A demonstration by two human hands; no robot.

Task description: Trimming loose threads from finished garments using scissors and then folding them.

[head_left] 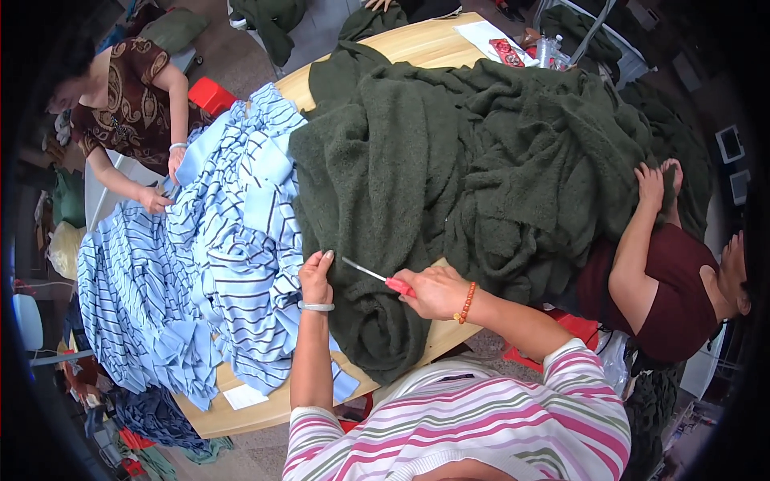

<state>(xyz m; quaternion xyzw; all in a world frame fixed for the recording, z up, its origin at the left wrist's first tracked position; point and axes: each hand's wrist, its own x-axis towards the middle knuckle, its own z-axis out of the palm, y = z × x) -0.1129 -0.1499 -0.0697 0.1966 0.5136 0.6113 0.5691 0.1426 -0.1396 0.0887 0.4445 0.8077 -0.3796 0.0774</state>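
Here, right hand [439, 293] clasps a red tool [393, 283]; whether left hand [316, 279] pinches, I cannot tell

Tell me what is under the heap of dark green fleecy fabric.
The pale wooden tabletop shows past the upper and lower edges of the dark green fleecy heap, which rests on it. Whatever lies beneath its middle is covered.

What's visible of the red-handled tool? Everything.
The red-handled tool has a thin, straight, silvery, metallic-looking shaft and a red handle partly hidden in the right hand. It slants up-left over the dark green fabric, tip near but apart from the left hand. Tip shape and fabric contact are unclear.
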